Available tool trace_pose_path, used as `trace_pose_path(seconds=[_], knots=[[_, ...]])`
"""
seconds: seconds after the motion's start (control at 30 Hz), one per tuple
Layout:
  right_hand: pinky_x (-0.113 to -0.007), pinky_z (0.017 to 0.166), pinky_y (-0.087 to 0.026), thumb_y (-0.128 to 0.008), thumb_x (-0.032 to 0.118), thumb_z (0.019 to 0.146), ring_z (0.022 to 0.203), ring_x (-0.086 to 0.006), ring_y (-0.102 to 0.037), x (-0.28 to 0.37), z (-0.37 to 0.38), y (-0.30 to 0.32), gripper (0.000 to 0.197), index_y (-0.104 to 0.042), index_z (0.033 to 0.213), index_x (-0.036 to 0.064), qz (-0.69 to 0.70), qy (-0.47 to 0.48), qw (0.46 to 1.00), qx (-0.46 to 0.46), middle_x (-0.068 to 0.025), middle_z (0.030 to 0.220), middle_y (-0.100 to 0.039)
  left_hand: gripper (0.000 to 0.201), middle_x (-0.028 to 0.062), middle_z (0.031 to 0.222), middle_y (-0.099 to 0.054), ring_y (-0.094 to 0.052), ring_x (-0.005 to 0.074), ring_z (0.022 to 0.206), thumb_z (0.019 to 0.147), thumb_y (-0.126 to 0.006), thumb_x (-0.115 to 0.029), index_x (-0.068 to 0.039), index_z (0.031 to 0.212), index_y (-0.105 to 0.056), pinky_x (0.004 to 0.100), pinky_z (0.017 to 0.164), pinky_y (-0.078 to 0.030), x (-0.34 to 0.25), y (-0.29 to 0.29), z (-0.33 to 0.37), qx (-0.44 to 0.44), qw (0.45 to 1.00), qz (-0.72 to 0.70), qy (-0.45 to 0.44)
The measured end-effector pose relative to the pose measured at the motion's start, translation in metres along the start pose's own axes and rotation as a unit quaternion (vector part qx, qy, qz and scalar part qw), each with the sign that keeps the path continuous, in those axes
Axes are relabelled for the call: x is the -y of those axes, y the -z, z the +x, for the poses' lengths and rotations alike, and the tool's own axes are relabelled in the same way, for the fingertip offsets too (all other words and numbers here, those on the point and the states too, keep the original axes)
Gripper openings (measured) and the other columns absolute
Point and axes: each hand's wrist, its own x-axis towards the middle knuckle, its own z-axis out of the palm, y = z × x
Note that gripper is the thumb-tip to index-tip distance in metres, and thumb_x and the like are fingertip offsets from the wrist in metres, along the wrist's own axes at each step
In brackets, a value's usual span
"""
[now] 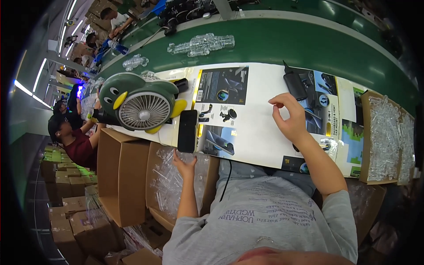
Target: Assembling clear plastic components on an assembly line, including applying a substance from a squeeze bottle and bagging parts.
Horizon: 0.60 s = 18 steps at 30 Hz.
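Note:
My left hand [185, 164] reaches down into an open cardboard box [154, 194] filled with clear plastic pieces. Its fingers are spread on the plastic, just below a black phone [187, 131] lying at the table's near edge. My right hand [288, 115] hovers over flat white printed packaging sheets [256, 128] that cover the table. Its thumb and forefinger are pinched together and I see nothing between them.
A green penguin-shaped fan [141, 106] stands left of the phone. A black adapter [295, 85] lies on the sheets. Cardboard trays of clear plastic parts [384, 137] sit at right. More clear parts [203, 44] lie on the green conveyor [309, 44]. Other people [73, 141] work at left among stacked boxes [66, 212].

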Motion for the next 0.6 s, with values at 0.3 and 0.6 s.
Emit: trace_pose_path(seconds=[0.3,0.6], knots=[[-0.023,0.062,-0.037,-0.071,0.02,0.076,0.074,-0.0084,-0.049,0.125,0.017,0.087,0.031,-0.057,0.103,0.0123,0.216,0.202,0.95,-0.1,0.0011,0.086,-0.052,0.093,0.019,0.123,-0.039,-0.039,0.0357,0.111,0.056,-0.081,-0.015,-0.009,0.133,-0.029,0.0435,0.094,-0.035,0.001,0.034,0.001,-0.038,0.999,-0.007,-0.005],[-0.019,0.07,-0.034,-0.073,0.022,0.074,0.076,0.0008,-0.047,0.114,-0.112,0.232,0.035,-0.058,0.105,0.0217,0.199,0.179,0.956,-0.117,0.0079,0.092,-0.05,0.094,0.0245,0.126,-0.036,-0.038,0.04,0.116,0.059,-0.08,-0.014,-0.011,0.135,-0.024,0.0457,0.096,-0.036,-0.015,0.027,0.003,-0.012,1.0,-0.011,0.021]])
